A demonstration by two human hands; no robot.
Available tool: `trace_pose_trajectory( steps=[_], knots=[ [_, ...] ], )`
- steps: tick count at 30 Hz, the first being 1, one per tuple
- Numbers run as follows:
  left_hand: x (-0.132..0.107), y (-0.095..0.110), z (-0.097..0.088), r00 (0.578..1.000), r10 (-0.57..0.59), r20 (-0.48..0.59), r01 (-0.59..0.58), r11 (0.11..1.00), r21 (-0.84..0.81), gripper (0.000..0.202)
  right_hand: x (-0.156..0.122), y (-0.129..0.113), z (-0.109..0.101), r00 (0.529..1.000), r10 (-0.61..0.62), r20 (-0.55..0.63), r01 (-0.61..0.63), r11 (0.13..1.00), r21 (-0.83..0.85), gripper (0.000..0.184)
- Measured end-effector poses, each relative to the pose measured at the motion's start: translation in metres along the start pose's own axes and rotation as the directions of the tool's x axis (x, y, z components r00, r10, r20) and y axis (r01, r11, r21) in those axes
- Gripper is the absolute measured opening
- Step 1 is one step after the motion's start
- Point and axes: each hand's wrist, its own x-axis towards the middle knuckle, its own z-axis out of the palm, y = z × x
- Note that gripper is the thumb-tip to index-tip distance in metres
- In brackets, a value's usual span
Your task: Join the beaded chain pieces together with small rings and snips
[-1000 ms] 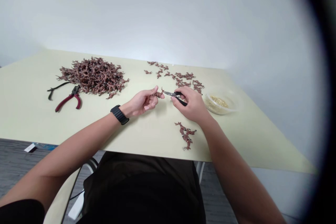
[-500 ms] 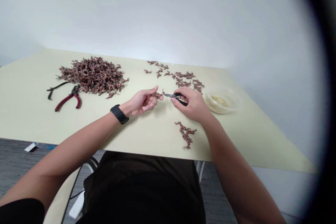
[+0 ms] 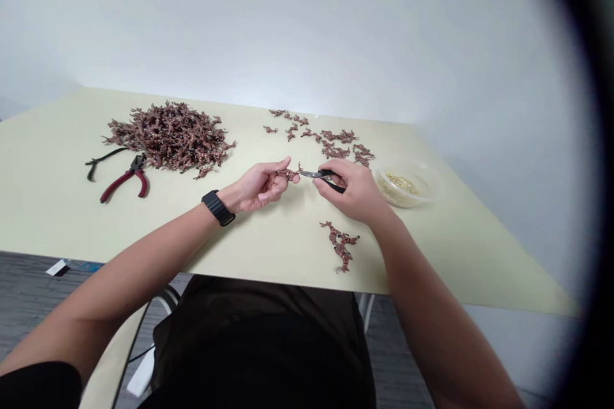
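Left hand (image 3: 261, 185): gap toward the table's (image 3: 57, 217) near edge, blocked far left by red-handled pliers (image 3: 125, 182) and a brown branched heap (image 3: 167, 137). Right hand (image 3: 355, 192): loose pieces (image 3: 336, 144) obstruct the far side, plastic bowl (image 3: 405, 186) to the right (small cluster (image 3: 339, 246) nearer the front edge).

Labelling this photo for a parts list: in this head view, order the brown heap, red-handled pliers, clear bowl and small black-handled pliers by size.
1. Brown heap
2. Clear bowl and red-handled pliers: too alike to rank
3. Small black-handled pliers
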Motion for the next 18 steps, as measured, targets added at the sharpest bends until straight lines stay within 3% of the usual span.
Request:
trace_pose_trajectory(
  steps=[3,6,12,18],
  knots=[
    [0.000,-0.003,0.003,0.998,0.057,-0.020,-0.057,0.998,0.014,0.037,0.000,-0.002,0.002,0.999,0.022,-0.026,-0.023,0.999,-0.045,0.022],
    [0.001,-0.009,0.008,0.979,0.188,-0.084,-0.179,0.978,0.106,0.030,0.000,-0.005,0.009,0.994,0.087,-0.069,-0.091,0.994,-0.061,0.024],
    [0.003,-0.018,0.018,0.906,0.383,-0.179,-0.300,0.881,0.366,0.040,0.000,-0.008,0.025,0.971,0.223,-0.082,-0.216,0.973,0.080,0.029],
    [0.004,-0.016,0.016,0.915,0.362,-0.175,-0.307,0.910,0.278,0.038,0.000,-0.006,0.023,0.967,0.240,-0.079,-0.232,0.967,0.105,0.029]
  ],
)
